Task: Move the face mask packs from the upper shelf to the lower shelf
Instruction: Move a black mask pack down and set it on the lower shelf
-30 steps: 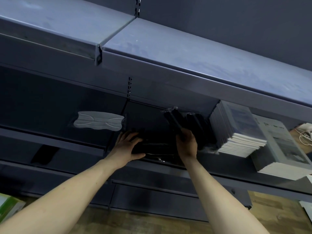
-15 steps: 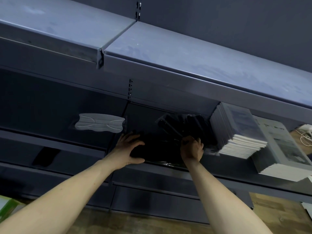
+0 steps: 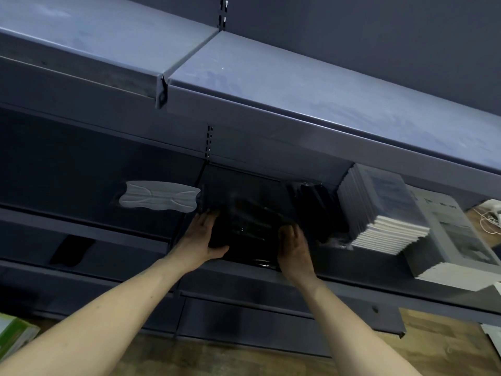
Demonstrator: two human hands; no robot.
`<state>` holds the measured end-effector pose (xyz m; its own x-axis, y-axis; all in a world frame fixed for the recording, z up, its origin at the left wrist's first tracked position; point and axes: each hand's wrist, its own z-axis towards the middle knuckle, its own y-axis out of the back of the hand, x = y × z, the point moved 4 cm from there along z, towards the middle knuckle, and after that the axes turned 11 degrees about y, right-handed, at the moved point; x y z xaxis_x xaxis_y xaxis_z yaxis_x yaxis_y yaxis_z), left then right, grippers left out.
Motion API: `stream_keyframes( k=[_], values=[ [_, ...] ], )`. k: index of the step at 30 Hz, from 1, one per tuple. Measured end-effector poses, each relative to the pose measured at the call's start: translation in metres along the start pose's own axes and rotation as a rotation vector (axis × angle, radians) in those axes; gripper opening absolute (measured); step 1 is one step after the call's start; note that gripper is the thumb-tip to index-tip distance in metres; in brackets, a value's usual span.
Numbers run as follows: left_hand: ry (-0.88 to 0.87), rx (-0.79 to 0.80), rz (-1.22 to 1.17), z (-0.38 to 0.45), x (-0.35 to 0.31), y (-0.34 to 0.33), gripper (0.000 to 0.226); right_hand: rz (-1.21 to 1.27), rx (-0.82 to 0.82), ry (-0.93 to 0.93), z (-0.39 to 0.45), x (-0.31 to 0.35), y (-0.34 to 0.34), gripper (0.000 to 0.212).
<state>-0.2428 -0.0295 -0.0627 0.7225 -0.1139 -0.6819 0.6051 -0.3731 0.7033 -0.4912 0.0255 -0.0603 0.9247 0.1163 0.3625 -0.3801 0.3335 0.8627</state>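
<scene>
The right hand [image 3: 294, 252] has come off the upright black packs [image 3: 317, 210] it was gripping half a second ago and now lies with straight fingers against the right edge of the flat stack of glossy black plastic-wrapped face mask packs [image 3: 246, 229]. The left hand [image 3: 202, 236] stays where it was, fingers flat on the stack's left edge and thumb under its front. So both hands bracket the stack without curling round it, which sits on the dark grey metal shelf [image 3: 352, 270]; I judge they are squaring it up, though I cannot tell which shelf this counts as.

Just right of the right hand the upright black packs lean against a slanted pile of white-edged booklets [image 3: 385, 213], with a grey printed stack [image 3: 455, 240] beyond. Left of the left hand a single pale grey mask [image 3: 160, 199] lies flat. The leaning packs crowd the stack's right side and could topple onto it.
</scene>
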Motion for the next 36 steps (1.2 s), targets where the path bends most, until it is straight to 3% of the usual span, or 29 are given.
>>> stream_keyframes(
  k=[3, 5, 9, 11, 13, 18, 21, 23, 27, 29, 32, 36],
  values=[
    [0.021, -0.006, -0.111, -0.003, -0.001, 0.0, 0.135, 0.053, 0.075, 0.104, -0.006, 0.005, -0.002, 0.016],
    [-0.006, -0.011, -0.116, -0.003, -0.002, 0.001, 0.143, 0.05, 0.08, 0.141, -0.007, 0.009, -0.001, 0.022],
    [-0.087, 0.003, 0.016, 0.003, 0.008, -0.005, 0.108, 0.022, 0.2, 0.227, -0.011, 0.022, 0.001, 0.059],
    [-0.107, -0.019, 0.095, 0.008, 0.012, -0.008, 0.105, -0.002, 0.315, 0.248, -0.013, 0.025, 0.0, 0.086],
    [-0.123, -0.059, 0.085, 0.009, 0.011, -0.008, 0.09, -0.03, 0.352, 0.233, -0.012, 0.023, 0.0, 0.099],
    [-0.145, -0.092, 0.057, 0.008, 0.009, -0.006, 0.057, 0.023, 0.045, 0.144, -0.007, 0.007, 0.009, 0.078],
    [-0.128, -0.057, 0.077, 0.009, 0.009, -0.005, 0.055, -0.033, -0.012, 0.088, -0.002, -0.014, 0.016, 0.092],
    [-0.123, -0.057, 0.098, 0.008, 0.008, -0.005, 0.055, -0.071, 0.024, -0.083, 0.0, -0.037, 0.021, 0.097],
    [-0.113, -0.061, 0.113, 0.007, 0.005, -0.004, 0.054, -0.15, 0.029, -0.458, -0.007, -0.072, 0.034, 0.073],
    [-0.106, -0.064, 0.125, 0.006, 0.004, -0.004, 0.055, -0.205, -0.042, -0.473, -0.006, -0.071, 0.04, 0.071],
    [-0.096, -0.06, 0.138, 0.005, 0.002, -0.003, 0.057, -0.238, -0.096, -0.432, -0.003, -0.065, 0.044, 0.053],
    [-0.088, -0.055, 0.127, 0.003, -0.001, -0.001, 0.058, -0.142, -0.173, -0.323, -0.006, -0.049, 0.036, 0.049]
  ],
)
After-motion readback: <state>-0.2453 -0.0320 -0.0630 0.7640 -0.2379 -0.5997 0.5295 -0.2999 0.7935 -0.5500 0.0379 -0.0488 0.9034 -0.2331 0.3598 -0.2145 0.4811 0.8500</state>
